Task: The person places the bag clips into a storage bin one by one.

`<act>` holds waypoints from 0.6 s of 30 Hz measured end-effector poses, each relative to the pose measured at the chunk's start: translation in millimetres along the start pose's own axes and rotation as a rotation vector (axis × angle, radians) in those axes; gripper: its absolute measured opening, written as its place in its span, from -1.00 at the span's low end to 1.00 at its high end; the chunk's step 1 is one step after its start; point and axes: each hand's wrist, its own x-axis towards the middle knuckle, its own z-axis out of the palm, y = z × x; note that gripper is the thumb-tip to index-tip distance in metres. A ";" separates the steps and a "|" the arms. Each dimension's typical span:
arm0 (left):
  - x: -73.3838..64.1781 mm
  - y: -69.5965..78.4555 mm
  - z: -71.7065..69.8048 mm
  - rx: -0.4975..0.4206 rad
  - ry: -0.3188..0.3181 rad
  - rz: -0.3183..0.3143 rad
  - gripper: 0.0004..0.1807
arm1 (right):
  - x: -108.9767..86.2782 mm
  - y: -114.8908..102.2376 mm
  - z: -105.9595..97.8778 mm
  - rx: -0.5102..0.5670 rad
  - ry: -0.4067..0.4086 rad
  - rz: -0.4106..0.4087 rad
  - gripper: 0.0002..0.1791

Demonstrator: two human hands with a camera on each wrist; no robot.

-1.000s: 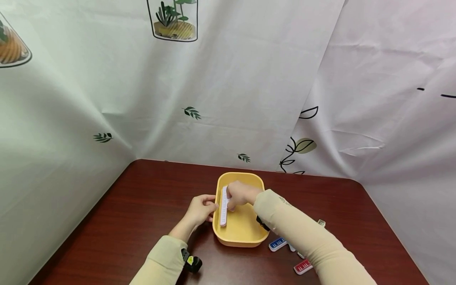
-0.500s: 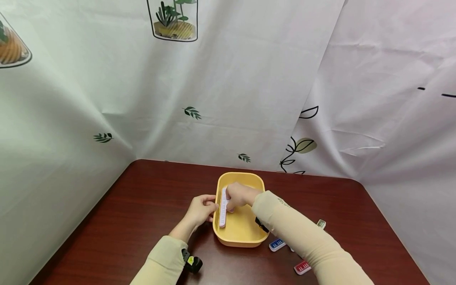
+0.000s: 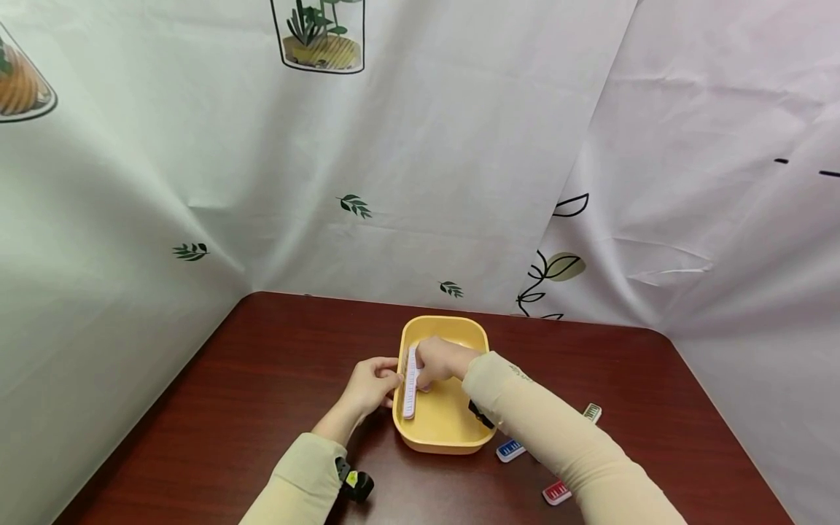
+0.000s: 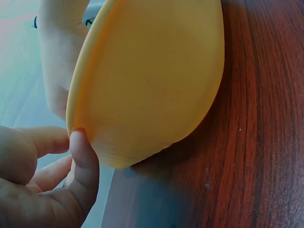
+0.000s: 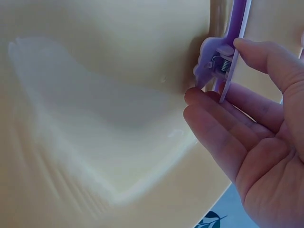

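A yellow plastic basin (image 3: 453, 419) stands on the table. My left hand (image 3: 370, 386) pinches its left rim; in the left wrist view, the thumb (image 4: 84, 159) lies against the outer wall. Inside the basin, my right hand (image 3: 442, 359) holds a long pale-purple spring clip (image 3: 410, 394) along the left wall. The right wrist view shows the thumb (image 5: 266, 50) on one side of the purple clip (image 5: 213, 61), with fingertips at its handle and a metal spring between. Whether the clip's far end is gripping anything is hidden.
To the right of the basin, a blue clip (image 3: 510, 450), a red clip (image 3: 557, 493) and a green clip (image 3: 592, 413) lie on the dark red wooden table (image 3: 289, 350), partly behind the right sleeve (image 3: 551, 426). Patterned white cloth (image 3: 426, 160) hangs behind.
The purple clip has shifted slightly left, closer to the basin's left wall, with my right hand still on it. My left hand has stayed at the rim.
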 end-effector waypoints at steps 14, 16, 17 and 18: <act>-0.5 0.4 -0.9 0.000 -0.009 -0.002 -0.56 | 2.9 -0.3 4.5 -0.013 0.010 0.010 -0.81; -0.6 0.1 -1.0 -0.003 -0.012 0.002 -0.56 | 3.1 -0.9 5.2 -0.022 0.011 0.011 -0.81; -0.7 -0.1 -1.0 -0.004 -0.012 0.005 -0.56 | 3.2 -1.3 5.5 -0.023 0.009 0.013 -0.81; -0.8 -0.1 -1.0 -0.005 -0.013 0.006 -0.56 | 3.2 -1.8 5.7 -0.022 0.007 0.017 -0.81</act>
